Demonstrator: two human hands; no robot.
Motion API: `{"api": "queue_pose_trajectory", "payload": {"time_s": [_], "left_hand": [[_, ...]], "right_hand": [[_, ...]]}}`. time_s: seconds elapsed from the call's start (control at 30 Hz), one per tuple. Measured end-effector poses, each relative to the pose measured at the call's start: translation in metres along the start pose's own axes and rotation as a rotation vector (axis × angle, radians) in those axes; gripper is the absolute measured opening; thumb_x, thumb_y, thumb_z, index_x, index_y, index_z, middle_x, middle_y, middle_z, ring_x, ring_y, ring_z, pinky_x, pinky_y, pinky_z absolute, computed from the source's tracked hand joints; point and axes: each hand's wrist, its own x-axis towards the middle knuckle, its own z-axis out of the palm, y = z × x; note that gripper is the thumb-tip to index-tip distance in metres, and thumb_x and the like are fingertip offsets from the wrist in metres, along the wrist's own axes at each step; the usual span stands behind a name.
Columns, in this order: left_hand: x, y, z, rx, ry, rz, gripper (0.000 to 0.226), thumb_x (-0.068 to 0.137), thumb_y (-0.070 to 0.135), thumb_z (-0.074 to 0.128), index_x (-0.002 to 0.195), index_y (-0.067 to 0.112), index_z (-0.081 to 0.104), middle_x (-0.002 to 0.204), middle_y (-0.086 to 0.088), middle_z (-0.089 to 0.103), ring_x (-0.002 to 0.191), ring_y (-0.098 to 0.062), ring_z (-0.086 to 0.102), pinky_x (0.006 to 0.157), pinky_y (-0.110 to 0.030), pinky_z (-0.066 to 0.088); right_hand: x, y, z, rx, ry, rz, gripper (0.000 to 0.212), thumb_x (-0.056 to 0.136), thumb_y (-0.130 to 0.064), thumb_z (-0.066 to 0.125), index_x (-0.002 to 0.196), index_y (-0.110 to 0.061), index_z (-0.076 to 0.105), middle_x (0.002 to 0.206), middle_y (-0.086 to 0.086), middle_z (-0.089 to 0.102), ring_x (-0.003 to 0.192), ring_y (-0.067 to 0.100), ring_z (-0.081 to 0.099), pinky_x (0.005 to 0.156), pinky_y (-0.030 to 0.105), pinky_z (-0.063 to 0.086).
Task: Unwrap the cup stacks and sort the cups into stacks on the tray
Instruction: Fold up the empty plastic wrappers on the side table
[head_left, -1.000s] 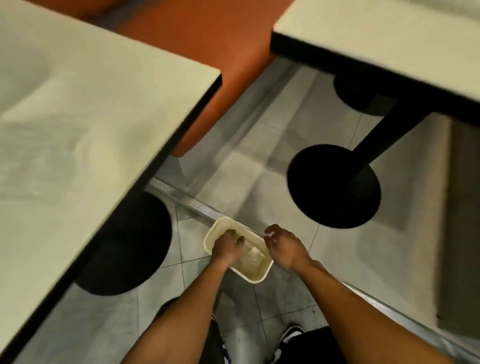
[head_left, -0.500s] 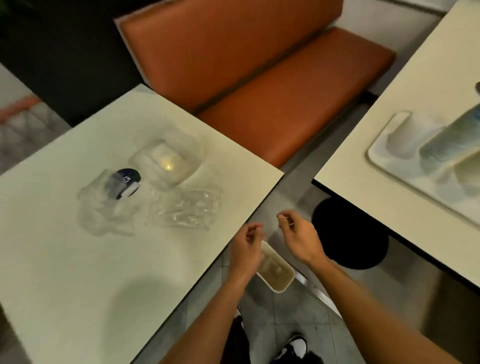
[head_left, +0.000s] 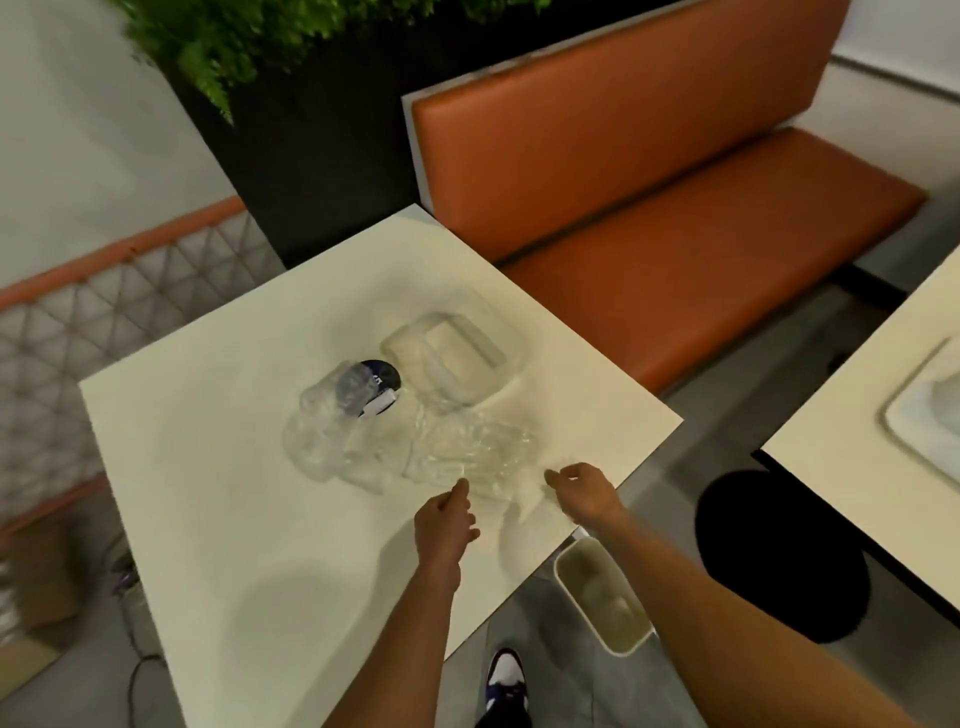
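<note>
Wrapped cup stack (head_left: 470, 457), near-right on bench (head_left: 249, 519): left hand (head_left: 445, 527) and right hand (head_left: 584, 493) hover apart, empty, loosely curled; unwrapping seemingly about to start, needing a two-handed pinch.

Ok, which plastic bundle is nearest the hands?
The flat crumpled wrap ahead of the left hand and right hand; the blue-labelled bundle and boxy one lie farther back.

No legible text anywhere. A dark blue round label (head_left: 373, 381) on the end of the plastic-wrapped cup stack (head_left: 332, 431) carries small white marks. They are too blurred to make out as letters or numbers.
</note>
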Motion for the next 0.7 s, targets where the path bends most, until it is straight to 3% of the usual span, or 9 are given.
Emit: {"api": "queue_pose_trajectory", "payload": {"time_s": [0.07,0.1,0.17,0.27,0.33,0.43,0.53,0.7], "left_hand": [[0.021,0.001,-0.005,-0.092,0.019,-0.124,0.041,0.093,0.041,0.073,0.09,0.001,0.069,0.076,-0.011,0.067,0.065,-0.022,0.062,0.069,-0.035,0.059],[0.031,0.002,-0.007,-0.144,0.026,-0.165,0.041,0.092,0.041,0.075,0.087,0.0,0.067,0.072,-0.011,0.066,0.062,-0.022,0.06,0.068,-0.036,0.058],[0.044,0.005,-0.007,-0.222,0.044,-0.196,0.043,0.09,0.041,0.076,0.083,-0.001,0.067,0.067,-0.011,0.066,0.058,-0.022,0.059,0.066,-0.036,0.056],[0.066,0.009,-0.006,-0.229,0.064,-0.193,0.046,0.087,0.042,0.079,0.078,-0.002,0.071,0.071,-0.012,0.072,0.061,-0.023,0.063,0.07,-0.036,0.059],[0.077,0.01,-0.005,-0.19,0.078,-0.166,0.038,0.089,0.035,0.079,0.081,-0.002,0.073,0.075,-0.013,0.074,0.065,-0.022,0.066,0.07,-0.034,0.06],[0.082,0.01,-0.007,-0.179,0.073,-0.128,0.02,0.092,0.017,0.073,0.091,-0.003,0.074,0.08,-0.013,0.073,0.068,-0.021,0.066,0.067,-0.031,0.056],[0.071,0.011,-0.012,-0.256,0.033,-0.089,0.009,0.092,0.009,0.07,0.092,0.001,0.07,0.086,-0.015,0.071,0.074,-0.022,0.065,0.071,-0.031,0.056],[0.037,0.023,-0.007,-0.463,-0.045,-0.026,0.018,0.096,0.006,0.066,0.112,0.0,0.063,0.104,-0.015,0.077,0.093,-0.024,0.074,0.076,-0.032,0.059]], "right_hand": [[0.018,-0.003,0.014,0.051,-0.009,0.059,0.05,0.098,-0.051,0.059,0.098,-0.002,0.071,0.099,0.015,0.071,0.082,0.029,0.065,0.084,0.041,0.055],[0.025,-0.005,0.02,0.082,-0.004,0.093,0.054,0.096,-0.054,0.062,0.098,0.0,0.072,0.097,0.016,0.072,0.078,0.029,0.064,0.077,0.039,0.054],[0.035,-0.008,0.029,0.159,0.019,0.17,0.06,0.089,-0.059,0.07,0.102,-0.001,0.07,0.096,0.017,0.072,0.075,0.03,0.066,0.068,0.035,0.053],[0.054,-0.014,0.045,0.194,0.04,0.22,0.063,0.079,-0.06,0.079,0.109,-0.005,0.069,0.097,0.014,0.071,0.082,0.032,0.069,0.071,0.035,0.054],[0.06,-0.018,0.053,0.155,0.027,0.196,0.047,0.081,-0.049,0.08,0.099,-0.007,0.07,0.096,0.012,0.071,0.087,0.031,0.069,0.073,0.034,0.053],[0.05,-0.021,0.052,0.291,-0.031,0.12,0.022,0.09,-0.026,0.076,0.08,-0.011,0.063,0.074,0.008,0.063,0.066,0.023,0.058,0.068,0.033,0.049],[0.028,-0.018,0.04,0.542,-0.095,0.087,0.016,0.091,-0.01,0.076,0.091,-0.01,0.061,0.072,0.006,0.072,0.063,0.018,0.062,0.068,0.031,0.054],[-0.006,-0.01,0.017,0.684,-0.155,0.049,0.03,0.09,-0.001,0.074,0.115,-0.008,0.06,0.098,0.012,0.08,0.088,0.02,0.076,0.082,0.034,0.059]]}}
